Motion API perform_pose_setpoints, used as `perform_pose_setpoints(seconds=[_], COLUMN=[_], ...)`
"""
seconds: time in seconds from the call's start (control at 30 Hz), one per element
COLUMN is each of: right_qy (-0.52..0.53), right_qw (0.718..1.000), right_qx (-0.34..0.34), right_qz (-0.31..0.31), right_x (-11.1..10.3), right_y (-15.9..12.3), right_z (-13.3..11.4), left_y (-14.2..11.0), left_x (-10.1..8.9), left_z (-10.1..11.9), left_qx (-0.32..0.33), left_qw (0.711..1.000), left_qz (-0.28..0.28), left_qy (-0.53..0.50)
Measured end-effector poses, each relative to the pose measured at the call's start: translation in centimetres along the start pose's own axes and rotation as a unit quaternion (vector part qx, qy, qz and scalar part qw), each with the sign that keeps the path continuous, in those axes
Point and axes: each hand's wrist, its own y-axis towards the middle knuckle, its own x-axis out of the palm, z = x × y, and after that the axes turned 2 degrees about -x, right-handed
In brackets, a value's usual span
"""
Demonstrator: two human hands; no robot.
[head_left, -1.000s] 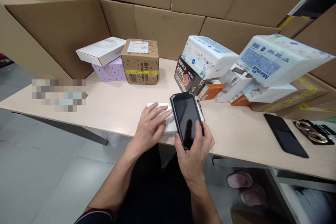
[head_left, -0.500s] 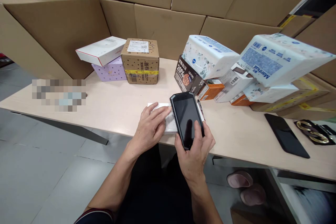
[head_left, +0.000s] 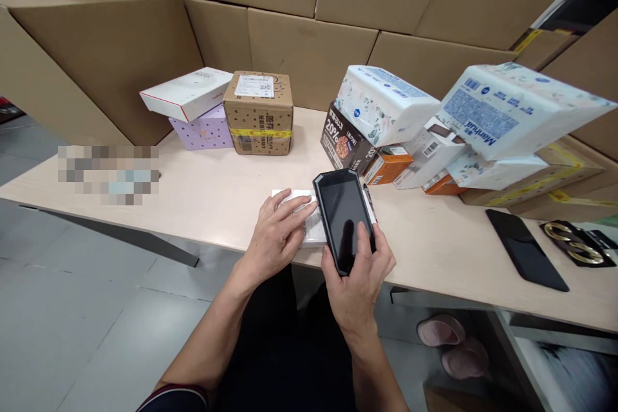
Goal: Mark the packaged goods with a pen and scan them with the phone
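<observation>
Head view, hidden: white flat box (head_left: 313, 230), partly covered by phone and hand; on the table (head_left: 217, 206) near its near edge.
Head view, hard to make out: pixelated patch (head_left: 109, 174) at the left; slim dark item (head_left: 367, 196) partly behind the phone.
Left hand (head_left: 276, 239): part-open, fingers spread over the white flat box, tips by the phone's left edge; contact with the phone unclear.
Right hand (head_left: 357, 286): curled around the near end of the black-framed phone (head_left: 340, 206), finger over the dark screen.
Phone, held: one, tilted above the box's right part.
Black slab (head_left: 526, 250): one, flat at the right.
Far left: three boxes; red-edged box (head_left: 188, 93) on purple box (head_left: 203, 130), brown box (head_left: 261, 112) beside.
Far right: three tissue packs (head_left: 386, 103), one dark box (head_left: 338, 141), two orange boxes (head_left: 387, 166), one white upright box (head_left: 427, 154).
Right end: two gold rings (head_left: 560, 230).
Below table: two pink slippers (head_left: 440, 329).
</observation>
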Motion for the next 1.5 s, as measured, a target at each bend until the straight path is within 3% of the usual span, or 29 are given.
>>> perform_pose_setpoints(seconds=[1.5], right_qy=[0.030], right_qw=[1.000], right_qx=[-0.001], right_qz=[-0.002], right_x=[-0.21], right_y=[0.33], right_z=[0.31], left_y=[-0.10], left_x=[0.36], left_z=[-0.42], left_qx=[0.029], left_qw=[0.999], left_qz=[0.013], left_qy=[0.002])
